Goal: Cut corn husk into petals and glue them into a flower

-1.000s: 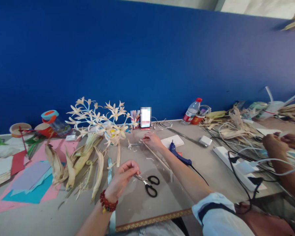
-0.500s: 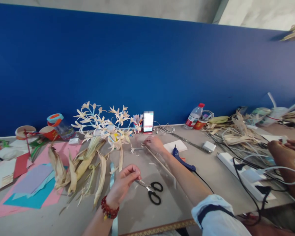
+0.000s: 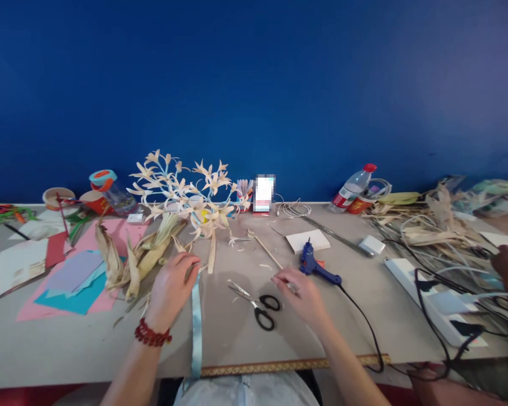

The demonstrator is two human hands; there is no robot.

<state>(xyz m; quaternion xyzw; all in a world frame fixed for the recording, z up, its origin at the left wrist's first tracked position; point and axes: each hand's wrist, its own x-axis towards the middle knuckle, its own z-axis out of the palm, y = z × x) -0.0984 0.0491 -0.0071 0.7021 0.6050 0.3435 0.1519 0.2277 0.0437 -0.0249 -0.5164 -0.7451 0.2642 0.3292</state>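
Note:
My left hand (image 3: 174,290), with a red bead bracelet (image 3: 150,334), is closed at the upper end of a light blue ribbon (image 3: 197,324). A small pale piece shows at its fingertips; what it grips is not clear. My right hand (image 3: 301,294) has its fingers drawn together over the near end of a thin stick (image 3: 266,251), and I cannot tell whether it grips it. Scissors (image 3: 254,303) with black handles lie slightly open between my hands. Behind them stand pale husk flowers (image 3: 190,192) on light blue stems. Dried corn husks (image 3: 152,256) lie left of my left hand.
A blue glue gun (image 3: 317,265) rests by a white card (image 3: 308,241), its cord trailing forward. On the right are a power strip (image 3: 423,296), cables and a husk pile (image 3: 432,217). Coloured paper (image 3: 74,273) lies left. A lit phone (image 3: 264,194) and bottle (image 3: 350,190) stand behind.
My left hand has moved left from beside the scissors' tips to the ribbon. My right hand has drawn back from the stick's far end to its near end. The view has tilted down.

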